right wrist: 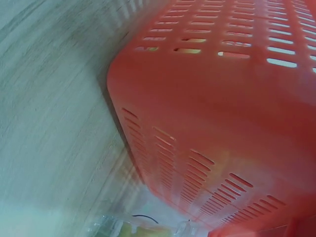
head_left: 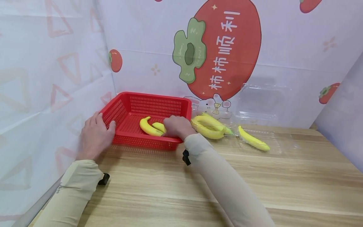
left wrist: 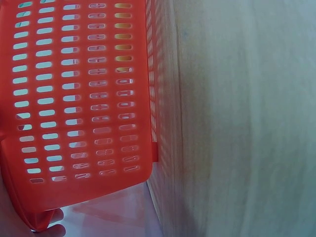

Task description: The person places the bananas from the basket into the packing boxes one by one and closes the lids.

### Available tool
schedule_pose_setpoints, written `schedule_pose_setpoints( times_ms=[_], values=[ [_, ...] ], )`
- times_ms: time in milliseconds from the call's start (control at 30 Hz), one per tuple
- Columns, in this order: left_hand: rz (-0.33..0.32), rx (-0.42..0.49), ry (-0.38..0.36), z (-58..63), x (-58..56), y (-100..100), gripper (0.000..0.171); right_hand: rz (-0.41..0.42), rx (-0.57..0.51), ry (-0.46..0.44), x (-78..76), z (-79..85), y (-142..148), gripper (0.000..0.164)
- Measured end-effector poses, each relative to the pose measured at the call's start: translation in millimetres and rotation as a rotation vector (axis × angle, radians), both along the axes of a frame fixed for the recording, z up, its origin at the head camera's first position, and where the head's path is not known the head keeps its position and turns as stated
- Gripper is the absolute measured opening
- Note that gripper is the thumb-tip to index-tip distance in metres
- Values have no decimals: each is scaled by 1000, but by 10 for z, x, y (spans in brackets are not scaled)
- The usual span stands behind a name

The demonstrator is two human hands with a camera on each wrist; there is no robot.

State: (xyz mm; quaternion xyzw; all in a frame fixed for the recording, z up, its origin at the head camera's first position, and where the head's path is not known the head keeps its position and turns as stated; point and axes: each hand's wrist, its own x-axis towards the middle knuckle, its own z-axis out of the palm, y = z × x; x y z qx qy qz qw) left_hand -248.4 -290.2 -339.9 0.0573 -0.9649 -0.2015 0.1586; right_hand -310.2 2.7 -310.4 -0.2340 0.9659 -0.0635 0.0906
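My right hand is hanging inside the right end of the red basket, knuckles up, wrist crossing above the near rim. A partly hidden banana is showing just left of those knuckles, its visible end pointing leftward from behind the hand. I can't tell whether the right fingers are pinching it, because the back of the hand is covering them. A curved banana is lying a little farther left of these fingers, its long axis slanting from a far-left stem nearward and right toward them, so I'm judging the right hand the nearer one. My left hand is gripping the basket's left rim between thumb and fingers, well apart from both. Rightward of the right fingers, outside the basket, a bundle of bananas is sitting near, and a lone banana is lying farther off.
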Motion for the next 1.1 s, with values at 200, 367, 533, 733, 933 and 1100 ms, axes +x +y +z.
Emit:
schedule_pose_setpoints(
  times_ms=[200, 367, 533, 733, 933, 1100],
  values=[
    [-3, -3, -5, 4, 9, 0, 82, -20, 8, -12, 4, -5, 0, 34],
    [-4, -6, -3, 3, 10, 6, 82, -32, 37, -7, -2, -25, 4, 32],
    [-1, -2, 4, -7, -4, 20, 81, -18, 60, 15, -14, -32, 9, 33],
    [1, 7, 6, -1, -14, 18, 81, -32, 35, -4, -28, -16, 7, 31],
    [0, 6, -3, 12, 6, 16, 81, -3, 55, 1, -32, 3, -26, 27],
    [-4, 8, -3, 15, 19, 17, 82, 7, 80, 28, -33, 3, -51, 25]
  ],
)
